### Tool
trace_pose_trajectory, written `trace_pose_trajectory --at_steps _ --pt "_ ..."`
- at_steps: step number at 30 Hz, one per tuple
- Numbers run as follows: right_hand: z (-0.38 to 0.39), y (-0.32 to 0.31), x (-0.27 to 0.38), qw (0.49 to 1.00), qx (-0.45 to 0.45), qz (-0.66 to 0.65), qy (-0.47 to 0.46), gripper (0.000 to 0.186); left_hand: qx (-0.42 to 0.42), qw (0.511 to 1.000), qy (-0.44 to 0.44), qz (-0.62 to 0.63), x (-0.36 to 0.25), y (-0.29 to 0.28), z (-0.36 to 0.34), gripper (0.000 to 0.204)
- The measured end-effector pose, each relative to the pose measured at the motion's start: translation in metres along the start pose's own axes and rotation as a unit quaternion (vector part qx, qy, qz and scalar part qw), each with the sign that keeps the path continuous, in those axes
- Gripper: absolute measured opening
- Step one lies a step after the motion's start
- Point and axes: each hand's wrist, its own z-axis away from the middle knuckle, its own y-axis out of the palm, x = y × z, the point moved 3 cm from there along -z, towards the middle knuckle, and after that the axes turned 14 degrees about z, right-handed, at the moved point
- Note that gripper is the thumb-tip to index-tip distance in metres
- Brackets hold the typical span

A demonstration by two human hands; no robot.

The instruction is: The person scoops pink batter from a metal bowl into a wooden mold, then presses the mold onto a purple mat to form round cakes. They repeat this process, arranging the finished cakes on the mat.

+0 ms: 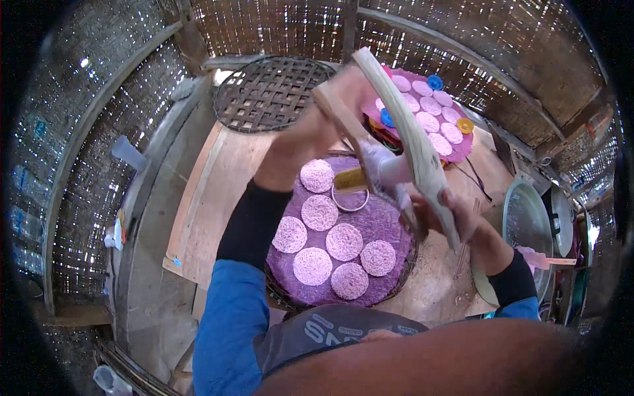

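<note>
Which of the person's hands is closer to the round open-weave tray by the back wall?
The left. The left hand is just beside the open-weave tray's right edge; the right hand is farther right and nearer the person's body.

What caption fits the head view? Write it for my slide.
Left hand and right hand grip a wooden press above pink textured rounds on purple cloth.

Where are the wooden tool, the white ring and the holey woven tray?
Wooden tool [409,125], head view, pale long arm.
White ring [351,210], head view, lower rim.
Woven tray [267,92], head view, middle of weave.
</note>
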Motion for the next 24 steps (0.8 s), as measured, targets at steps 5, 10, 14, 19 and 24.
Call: trace_pose_trajectory --at_steps 5,10,14,19,24 --pt "-0.032 -0.031 -0.007 0.996 0.020 0.061 0.054 0.084 0.001 0.949 0.086 0.304 -0.003 -0.045 -0.020 0.086" --pt "-0.051 -0.019 0.013 0.993 0.037 0.019 0.110 0.070 -0.029 0.917 0.072 0.391 0.034 -0.074 0.003 0.061" --pt "-0.069 -0.031 -0.011 0.988 0.044 0.094 0.118 0.070 -0.079 0.899 0.065 0.427 0.052 -0.093 0.020 0.032" --pt "-0.083 -0.030 -0.018 0.981 0.079 0.157 0.081 0.072 -0.072 0.893 0.060 0.440 0.053 -0.100 0.029 0.020" --pt "-0.084 -0.024 -0.021 0.983 0.082 0.119 0.109 0.072 -0.112 0.896 0.064 0.426 0.055 -0.103 0.036 0.020"
